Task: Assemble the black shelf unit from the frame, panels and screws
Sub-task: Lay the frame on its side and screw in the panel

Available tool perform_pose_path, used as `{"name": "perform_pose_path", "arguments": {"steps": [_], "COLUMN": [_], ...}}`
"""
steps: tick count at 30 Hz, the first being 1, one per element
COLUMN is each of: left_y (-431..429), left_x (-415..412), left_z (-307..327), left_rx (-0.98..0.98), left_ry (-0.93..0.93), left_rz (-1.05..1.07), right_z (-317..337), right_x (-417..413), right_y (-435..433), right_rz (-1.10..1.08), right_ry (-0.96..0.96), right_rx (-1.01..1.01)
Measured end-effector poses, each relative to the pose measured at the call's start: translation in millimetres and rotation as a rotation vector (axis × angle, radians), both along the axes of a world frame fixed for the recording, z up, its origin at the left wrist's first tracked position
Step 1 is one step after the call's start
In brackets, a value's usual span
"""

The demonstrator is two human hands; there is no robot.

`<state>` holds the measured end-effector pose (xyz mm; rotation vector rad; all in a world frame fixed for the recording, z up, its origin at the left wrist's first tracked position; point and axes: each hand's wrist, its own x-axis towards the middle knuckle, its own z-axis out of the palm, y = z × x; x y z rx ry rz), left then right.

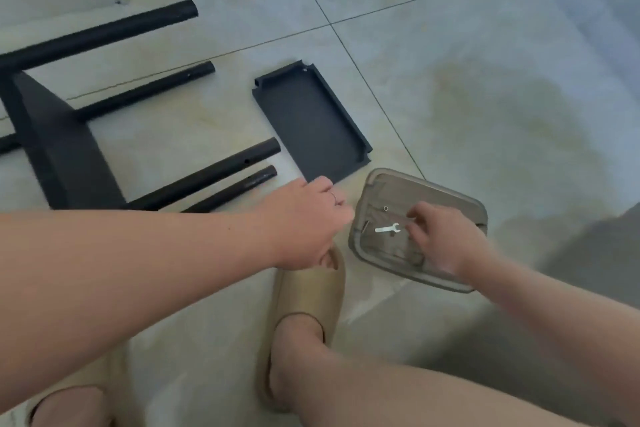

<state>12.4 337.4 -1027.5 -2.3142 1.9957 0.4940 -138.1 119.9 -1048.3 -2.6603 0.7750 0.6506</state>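
step: pick from parts tray (433, 188) | right hand (440, 239), left hand (304, 218): fingers curled, grip cannot tell | pinch one piece, avoid wrench (388, 228)

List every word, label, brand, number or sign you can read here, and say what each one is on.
None: no text can be read in this view.
No print shows on the black panel or the black frame tubes, only screw holes.
No lettering shows on the clear tray or the slipper.
Any stamp on the spanner is too small to tell.
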Motion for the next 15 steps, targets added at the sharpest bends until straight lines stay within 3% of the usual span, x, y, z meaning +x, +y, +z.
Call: {"name": "perform_pose_path", "arguments": {"steps": [4, 9, 15], "left_y": [-34, -36, -32], "left_x": [-30, -45, -43], "left_z": [-36, -64, -66], "left_rx": [-0.015, -0.026, -0.181], "left_ry": [0.019, 0.030, 0.072], "left_rz": [-0.083, -0.039, -0.011], "right_z": [-46, -86, -110], "right_x": [-11, -14, 6], "right_y": [-23, -36, -34], "right_rz": [-0.161, -0.261, -0.203], "right_ry": [0.026, -0.036, -0.118], "right_rx": [0.059, 0.106, 0.116]}}
